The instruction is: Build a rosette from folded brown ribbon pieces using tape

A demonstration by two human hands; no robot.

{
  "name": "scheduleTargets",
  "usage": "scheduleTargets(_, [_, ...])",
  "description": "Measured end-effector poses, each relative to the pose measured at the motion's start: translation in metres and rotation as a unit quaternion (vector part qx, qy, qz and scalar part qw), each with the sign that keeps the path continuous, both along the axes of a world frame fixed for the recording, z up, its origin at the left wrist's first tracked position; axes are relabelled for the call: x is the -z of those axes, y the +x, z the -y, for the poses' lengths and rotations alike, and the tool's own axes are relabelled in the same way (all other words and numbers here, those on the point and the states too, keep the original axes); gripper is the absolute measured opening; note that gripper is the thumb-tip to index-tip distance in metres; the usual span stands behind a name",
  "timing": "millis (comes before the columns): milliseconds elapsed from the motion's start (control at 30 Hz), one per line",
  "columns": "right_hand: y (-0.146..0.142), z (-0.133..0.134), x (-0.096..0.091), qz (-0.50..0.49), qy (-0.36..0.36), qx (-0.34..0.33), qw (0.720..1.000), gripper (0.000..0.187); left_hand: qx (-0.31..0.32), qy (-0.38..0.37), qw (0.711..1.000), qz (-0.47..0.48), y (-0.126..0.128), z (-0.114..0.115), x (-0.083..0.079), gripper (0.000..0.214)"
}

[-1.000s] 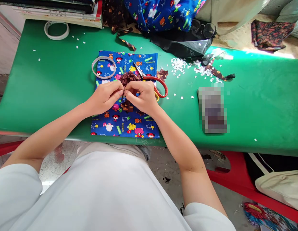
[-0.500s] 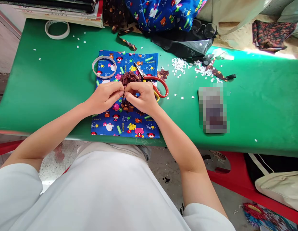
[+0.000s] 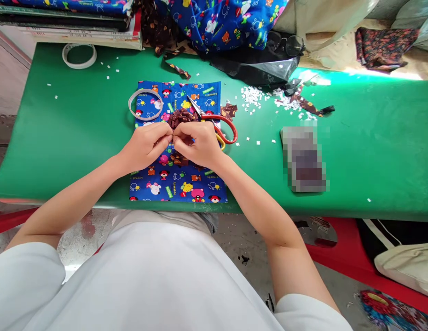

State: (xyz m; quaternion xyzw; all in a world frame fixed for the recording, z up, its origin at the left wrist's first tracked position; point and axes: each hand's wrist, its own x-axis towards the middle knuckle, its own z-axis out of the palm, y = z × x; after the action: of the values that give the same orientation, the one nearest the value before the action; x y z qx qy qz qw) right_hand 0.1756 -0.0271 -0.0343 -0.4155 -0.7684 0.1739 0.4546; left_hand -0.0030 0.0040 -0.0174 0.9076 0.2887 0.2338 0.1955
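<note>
My left hand (image 3: 144,146) and my right hand (image 3: 199,141) meet fingertip to fingertip above a blue cartoon-print cloth (image 3: 176,188). Both are closed in a pinch; whatever sits between the fingers is too small and covered to make out. Just beyond them is a heap of small dark brown patterned pieces (image 3: 182,118), rolled or folded. More flat brown scraps (image 3: 179,159) lie on the cloth on the near side, partly under my right hand. Scissors (image 3: 219,121) with red and yellow handles rest beside my right hand. A roll of tape (image 3: 131,108) lies over the cloth's far left corner.
A second tape roll (image 3: 93,60) lies far left on the green table (image 3: 79,110), near stacked books (image 3: 96,39). A black bag (image 3: 248,66), white paper bits (image 3: 253,96) and dark scraps (image 3: 305,103) are at the back. A blurred phone-like object (image 3: 303,158) lies right.
The whole view has shifted slightly, with the tabletop things sitting a little lower and to the left. My hands keep the same pinch at nearly the same spot over the cloth.
</note>
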Motion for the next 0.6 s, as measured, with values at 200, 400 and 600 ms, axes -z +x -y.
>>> scheduleTargets(200, [0.005,-0.012,-0.016,0.015,-0.001,0.005,1.000,0.015,-0.035,-0.014,0.999,0.010,0.010,-0.004,-0.018,0.021])
scheduleTargets(400, [0.012,-0.029,-0.032,0.014,-0.042,-0.010,0.999,0.015,-0.088,-0.062,0.994,0.005,0.022,-0.014,-0.035,0.021])
scheduleTargets(600, [0.018,-0.030,-0.028,-0.023,-0.121,-0.053,0.991,0.016,-0.100,-0.136,0.986,0.012,0.027,-0.017,-0.032,0.019])
